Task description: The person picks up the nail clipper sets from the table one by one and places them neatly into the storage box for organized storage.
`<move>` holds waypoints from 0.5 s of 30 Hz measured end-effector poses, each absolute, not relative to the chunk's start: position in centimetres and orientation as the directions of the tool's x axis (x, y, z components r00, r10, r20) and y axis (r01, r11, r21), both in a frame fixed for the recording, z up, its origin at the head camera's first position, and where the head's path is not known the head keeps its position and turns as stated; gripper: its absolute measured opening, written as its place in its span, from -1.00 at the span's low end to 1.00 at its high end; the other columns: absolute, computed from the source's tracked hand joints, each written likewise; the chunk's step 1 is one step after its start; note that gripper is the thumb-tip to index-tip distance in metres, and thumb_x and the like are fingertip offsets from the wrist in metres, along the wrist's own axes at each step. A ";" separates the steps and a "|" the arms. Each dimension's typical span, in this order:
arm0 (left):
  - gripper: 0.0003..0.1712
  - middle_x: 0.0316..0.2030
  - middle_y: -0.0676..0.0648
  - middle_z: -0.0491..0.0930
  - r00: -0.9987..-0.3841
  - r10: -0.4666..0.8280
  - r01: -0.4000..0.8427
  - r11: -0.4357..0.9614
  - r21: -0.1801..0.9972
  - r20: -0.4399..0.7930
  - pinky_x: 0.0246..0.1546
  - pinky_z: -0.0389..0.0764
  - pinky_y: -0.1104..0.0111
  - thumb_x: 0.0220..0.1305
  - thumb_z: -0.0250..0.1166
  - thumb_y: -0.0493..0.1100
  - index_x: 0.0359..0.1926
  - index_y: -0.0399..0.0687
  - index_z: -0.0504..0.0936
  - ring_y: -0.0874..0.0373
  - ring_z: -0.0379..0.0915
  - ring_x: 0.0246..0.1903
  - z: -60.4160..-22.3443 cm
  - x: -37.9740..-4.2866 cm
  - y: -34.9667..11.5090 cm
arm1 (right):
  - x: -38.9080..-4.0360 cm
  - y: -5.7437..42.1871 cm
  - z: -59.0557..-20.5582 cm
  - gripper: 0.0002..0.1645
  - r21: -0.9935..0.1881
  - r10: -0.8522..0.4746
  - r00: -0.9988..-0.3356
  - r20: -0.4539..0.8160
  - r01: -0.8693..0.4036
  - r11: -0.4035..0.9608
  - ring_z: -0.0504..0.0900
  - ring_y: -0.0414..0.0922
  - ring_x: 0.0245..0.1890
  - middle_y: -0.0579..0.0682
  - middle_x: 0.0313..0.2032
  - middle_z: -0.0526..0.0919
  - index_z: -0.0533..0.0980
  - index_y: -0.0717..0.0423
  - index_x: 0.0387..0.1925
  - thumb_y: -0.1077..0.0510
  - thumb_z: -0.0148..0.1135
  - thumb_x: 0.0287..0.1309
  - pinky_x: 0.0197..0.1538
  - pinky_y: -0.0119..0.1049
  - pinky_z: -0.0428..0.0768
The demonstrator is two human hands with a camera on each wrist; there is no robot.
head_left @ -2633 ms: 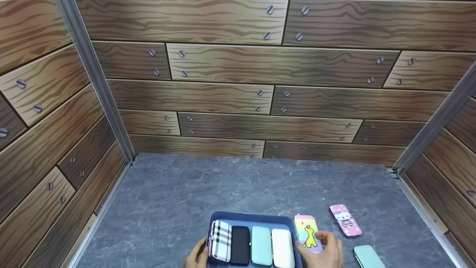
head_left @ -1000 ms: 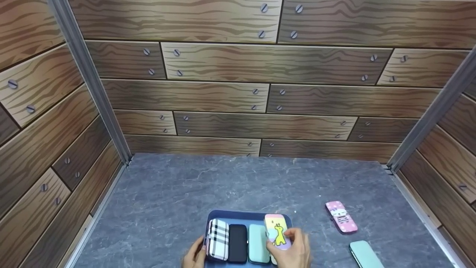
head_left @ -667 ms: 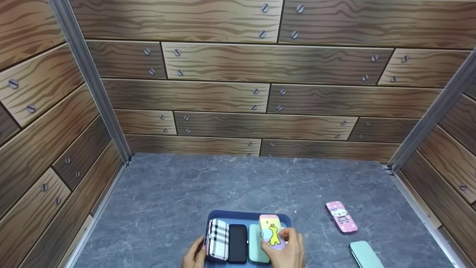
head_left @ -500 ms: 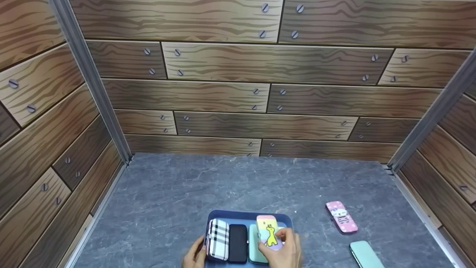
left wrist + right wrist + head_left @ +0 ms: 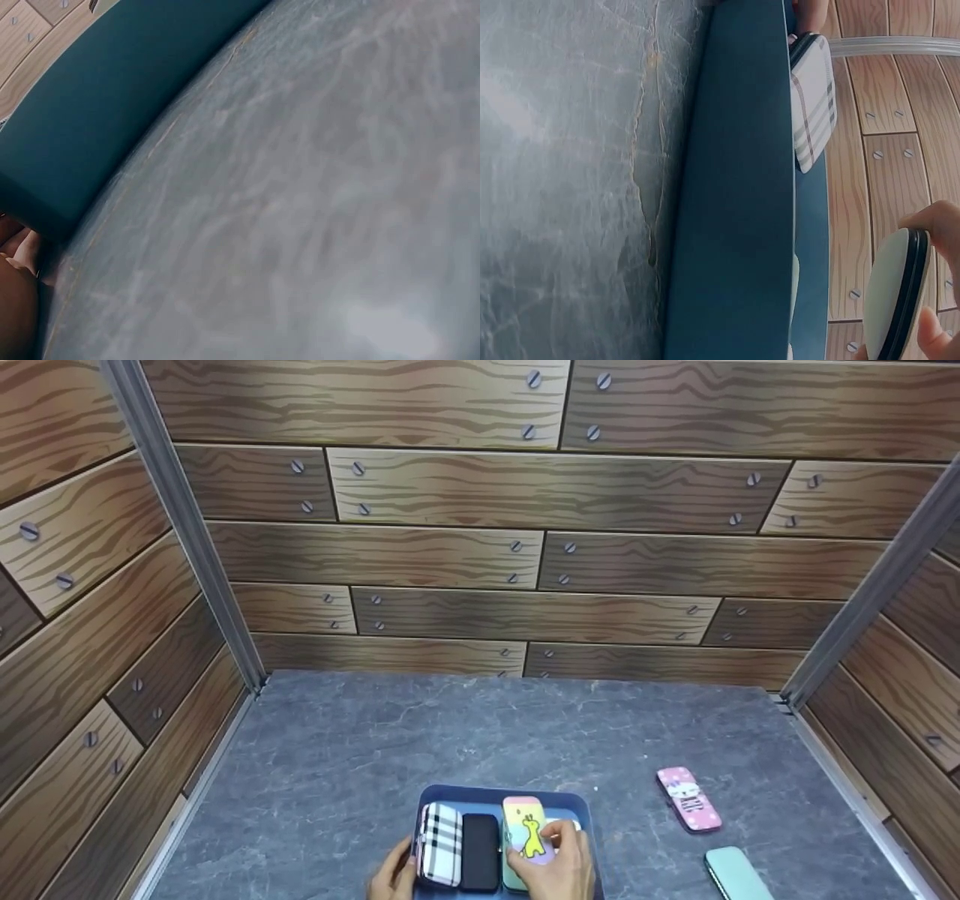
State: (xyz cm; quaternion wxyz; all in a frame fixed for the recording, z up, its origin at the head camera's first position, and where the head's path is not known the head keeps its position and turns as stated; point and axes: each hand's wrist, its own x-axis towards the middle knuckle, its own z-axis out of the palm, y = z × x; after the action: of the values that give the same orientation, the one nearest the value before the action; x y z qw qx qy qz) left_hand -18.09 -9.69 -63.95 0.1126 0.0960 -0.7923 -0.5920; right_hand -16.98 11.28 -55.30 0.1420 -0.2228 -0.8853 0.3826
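My right hand [image 5: 564,864] pinches a small hard case with a yellow giraffe print [image 5: 524,816] between thumb and fingers. In the right wrist view this case [image 5: 891,289] is up above the rim of the blue tray [image 5: 735,180], its dark seam and pale underside showing. Below it in the head view lies a mint case [image 5: 512,879], mostly covered. My left hand [image 5: 391,871] grips the left wall of the tray [image 5: 469,793], beside a plaid case [image 5: 442,840]. A black case [image 5: 480,851] lies next to the plaid one. The right hand partly hides a white case [image 5: 566,823].
On the grey marbled table [image 5: 360,742], right of the tray, lie a pink cat-print case [image 5: 688,799] and another mint case [image 5: 736,874], cut off by the frame's bottom. Wood-print walls [image 5: 442,487] with metal corner posts [image 5: 180,510] enclose the table.
The giraffe-print case was right of the tray; my right hand has carried it leftward, past the white case to over the mint one. The left hand stays at the tray's side.
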 end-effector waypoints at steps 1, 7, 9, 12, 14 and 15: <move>-0.65 -0.03 -0.23 0.60 -0.956 -0.284 -0.012 0.275 0.961 0.070 -0.06 0.52 0.47 0.25 0.16 -0.30 0.07 -0.22 0.58 0.15 0.56 -0.12 -64.0 -18.1 -9.7 | -17.0 11.1 -55.3 -0.35 -0.738 0.503 -0.860 0.079 0.288 0.610 0.38 -0.12 -0.45 -0.06 -0.41 0.37 0.32 -0.07 -0.41 -0.06 0.57 -0.56 -0.40 -0.25 0.35; -0.66 -0.11 -0.31 0.62 -0.953 -0.286 0.037 0.222 0.974 0.101 -0.19 0.56 0.51 0.22 0.15 -0.38 0.03 -0.36 0.56 0.34 0.55 -0.25 -64.2 -18.1 -9.5 | -16.9 10.3 -55.5 -0.35 -0.725 0.509 -0.857 0.081 0.299 0.620 0.35 -0.13 -0.51 -0.07 -0.45 0.36 0.30 -0.10 -0.43 -0.08 0.56 -0.60 -0.45 -0.28 0.32; -0.66 -0.13 -0.32 0.62 -0.950 -0.288 0.057 0.207 0.977 0.116 -0.22 0.57 0.51 0.21 0.15 -0.40 0.02 -0.39 0.56 0.38 0.54 -0.27 -64.3 -18.1 -9.4 | -17.0 10.1 -55.7 -0.34 -0.721 0.505 -0.859 0.084 0.297 0.626 0.33 -0.14 -0.52 -0.07 -0.46 0.34 0.29 -0.10 -0.44 -0.07 0.56 -0.61 -0.45 -0.28 0.32; -0.67 -0.15 -0.32 0.63 -0.949 -0.289 0.079 0.177 0.981 0.128 -0.23 0.57 0.53 0.21 0.14 -0.42 0.01 -0.40 0.56 0.41 0.53 -0.27 -64.4 -18.3 -9.4 | -17.1 9.8 -55.9 -0.33 -0.723 0.496 -0.865 0.078 0.293 0.625 0.32 -0.14 -0.52 -0.07 -0.46 0.32 0.28 -0.09 -0.44 -0.06 0.56 -0.61 -0.44 -0.29 0.31; -0.67 -0.16 -0.33 0.63 -0.945 -0.294 0.096 0.174 0.980 0.145 -0.23 0.57 0.54 0.20 0.15 -0.43 0.00 -0.42 0.56 0.42 0.53 -0.27 -64.5 -18.3 -9.4 | -17.2 9.5 -56.0 -0.33 -0.726 0.493 -0.867 0.067 0.297 0.621 0.32 -0.14 -0.52 -0.07 -0.46 0.31 0.28 -0.08 -0.44 -0.06 0.56 -0.61 -0.44 -0.29 0.31; -0.67 -0.16 -0.33 0.63 -0.943 -0.295 0.104 0.175 0.979 0.153 -0.23 0.57 0.55 0.19 0.15 -0.44 0.00 -0.42 0.56 0.42 0.53 -0.27 -64.5 -18.3 -9.4 | -17.2 9.4 -56.0 -0.33 -0.728 0.492 -0.869 0.063 0.297 0.618 0.32 -0.13 -0.52 -0.07 -0.46 0.31 0.28 -0.08 -0.44 -0.05 0.56 -0.61 -0.45 -0.29 0.31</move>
State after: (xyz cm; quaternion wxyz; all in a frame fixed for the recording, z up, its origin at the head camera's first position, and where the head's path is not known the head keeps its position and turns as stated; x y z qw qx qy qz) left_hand -18.31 -9.38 -64.52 0.1562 0.0635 -0.7503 -0.6392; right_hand -17.20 9.41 -56.02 0.1293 -0.2214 -0.8900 0.3770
